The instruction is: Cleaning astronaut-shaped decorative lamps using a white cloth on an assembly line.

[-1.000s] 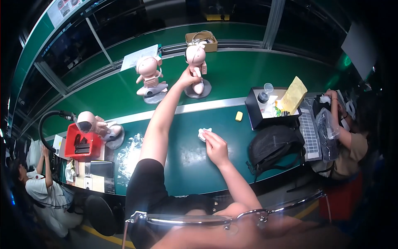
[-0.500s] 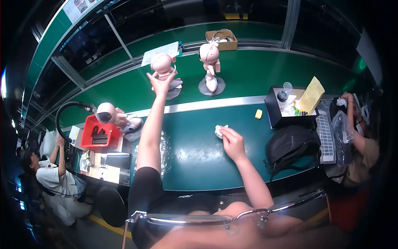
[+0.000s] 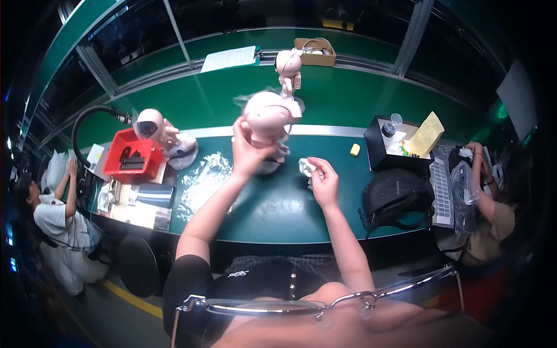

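Head view: the pale pink astronaut figurine (image 3: 266,116), blurred, was over the green tabletop (image 3: 290,229) in the left hand (image 3: 248,153), which curled around its body, while the right hand (image 3: 324,182), nearby, pinched a crumpled white wad (image 3: 306,167); whether figurine and surface touched could not be told. The step in hand appeared to be positioning the figurine, and the next move seemed to call for a firm, upright hold. Beyond stood a second figurine (image 3: 288,64), with a third figurine (image 3: 167,138) beside a red tray (image 3: 130,173) at left.

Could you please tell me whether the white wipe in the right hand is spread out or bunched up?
Bunched up: the white wipe shows as a small crumpled wad pinched in the right hand.
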`<state>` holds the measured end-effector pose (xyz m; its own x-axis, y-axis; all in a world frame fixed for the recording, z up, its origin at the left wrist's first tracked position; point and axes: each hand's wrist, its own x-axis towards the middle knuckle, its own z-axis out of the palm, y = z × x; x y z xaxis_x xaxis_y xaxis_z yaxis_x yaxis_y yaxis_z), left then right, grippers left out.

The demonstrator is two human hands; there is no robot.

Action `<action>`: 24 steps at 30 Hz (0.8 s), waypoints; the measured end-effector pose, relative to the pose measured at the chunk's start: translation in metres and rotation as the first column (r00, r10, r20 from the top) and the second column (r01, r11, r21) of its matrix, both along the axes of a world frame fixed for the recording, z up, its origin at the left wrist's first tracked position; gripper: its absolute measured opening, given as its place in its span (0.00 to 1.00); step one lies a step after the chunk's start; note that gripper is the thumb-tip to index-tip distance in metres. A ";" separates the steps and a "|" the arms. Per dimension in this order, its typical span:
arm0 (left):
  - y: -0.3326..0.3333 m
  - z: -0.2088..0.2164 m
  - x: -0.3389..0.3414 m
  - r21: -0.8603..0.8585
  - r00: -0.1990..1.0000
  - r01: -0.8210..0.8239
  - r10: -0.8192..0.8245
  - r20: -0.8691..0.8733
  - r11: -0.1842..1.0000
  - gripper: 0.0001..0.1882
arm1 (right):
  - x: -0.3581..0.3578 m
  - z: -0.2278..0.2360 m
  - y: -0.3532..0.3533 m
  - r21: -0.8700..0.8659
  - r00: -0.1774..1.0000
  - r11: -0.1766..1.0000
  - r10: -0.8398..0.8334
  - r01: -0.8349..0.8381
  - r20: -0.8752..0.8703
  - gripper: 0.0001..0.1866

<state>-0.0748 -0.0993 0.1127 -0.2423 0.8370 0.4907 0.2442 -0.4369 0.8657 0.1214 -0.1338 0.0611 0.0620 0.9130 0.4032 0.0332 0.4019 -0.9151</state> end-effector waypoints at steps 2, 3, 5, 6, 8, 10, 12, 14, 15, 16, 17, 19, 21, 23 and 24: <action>-0.033 0.002 0.024 -0.064 0.999 0.031 -0.029 0.036 0.997 0.50 | -0.003 -0.007 -0.007 -0.011 0.969 0.995 0.096 -0.101 -0.228 0.16; -0.038 -0.011 0.035 -0.058 0.997 0.041 -0.038 0.063 0.997 0.51 | -0.007 0.000 -0.016 -0.059 0.941 0.992 0.086 -0.111 -0.329 0.16; -0.054 -0.026 0.048 -0.041 0.997 -0.049 0.051 0.057 0.998 0.52 | -0.019 0.027 -0.040 -0.035 0.954 0.994 0.085 -0.099 -0.288 0.20; -0.059 -0.033 0.053 -0.045 0.993 -0.101 0.103 0.053 0.994 0.52 | -0.027 0.037 -0.048 0.040 0.975 0.997 0.067 -0.060 -0.213 0.23; -0.070 -0.036 0.064 -0.038 0.975 -0.080 0.086 0.205 0.996 0.54 | -0.030 0.034 -0.047 0.083 0.999 0.996 0.027 -0.025 -0.021 0.37; -0.083 -0.039 0.074 -0.008 0.974 -0.056 0.056 0.221 0.998 0.58 | -0.031 0.020 -0.040 0.078 1.000 0.997 -0.015 0.012 0.027 0.46; -0.099 -0.043 0.078 0.040 0.987 -0.011 0.004 0.161 0.999 0.57 | -0.028 0.019 -0.034 0.016 0.991 0.997 0.079 -0.077 -0.109 0.44; -0.123 -0.043 0.077 0.068 0.994 0.100 -0.103 0.044 0.993 0.57 | -0.025 0.027 -0.024 -0.151 0.952 0.960 0.197 -0.235 -0.232 0.39; -0.134 -0.048 0.074 0.071 0.965 0.215 -0.223 0.137 0.974 0.58 | -0.021 0.042 -0.028 -0.252 0.919 0.913 0.235 -0.320 -0.316 0.38; -0.143 -0.046 0.072 0.051 0.903 0.355 -0.357 0.238 0.933 0.57 | -0.017 0.037 -0.021 -0.180 0.928 0.931 0.268 -0.319 -0.259 0.39; -0.150 -0.045 0.069 0.043 0.856 0.391 -0.380 0.352 0.920 0.57 | -0.013 0.035 -0.018 -0.184 0.929 0.929 0.273 -0.322 -0.250 0.39; -0.161 -0.039 0.060 0.067 0.717 0.454 -0.409 0.564 0.888 0.55 | -0.011 0.035 -0.017 -0.171 0.934 0.919 0.354 -0.356 -0.046 0.40; -0.164 -0.043 0.047 0.070 0.792 0.389 -0.373 0.483 0.918 0.54 | -0.013 0.040 -0.020 -0.176 0.942 0.925 0.333 -0.336 -0.049 0.43; -0.155 -0.029 0.037 0.068 0.939 0.239 -0.248 0.238 0.969 0.57 | -0.015 0.055 -0.024 -0.124 0.943 0.936 0.320 -0.330 -0.093 0.55; -0.145 -0.022 0.030 0.052 0.980 0.178 -0.181 0.078 0.983 0.59 | -0.018 0.062 -0.027 -0.082 0.938 0.936 0.333 -0.341 -0.094 0.59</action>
